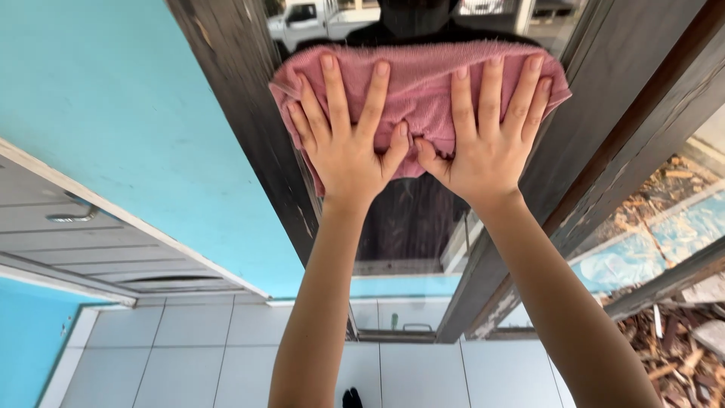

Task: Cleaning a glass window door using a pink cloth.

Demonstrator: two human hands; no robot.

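Where pressed flat, pink ribbed cloth (420,91)

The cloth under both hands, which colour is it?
Pink, a ribbed cloth pressed flat against the glass; the head view shows it.

No packages, labels, signs or screens anywhere in view.

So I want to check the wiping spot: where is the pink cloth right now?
In the head view the pink cloth is top centre, pressed flat on the glass pane under the left hand and right hand, between the dark wooden frame posts.
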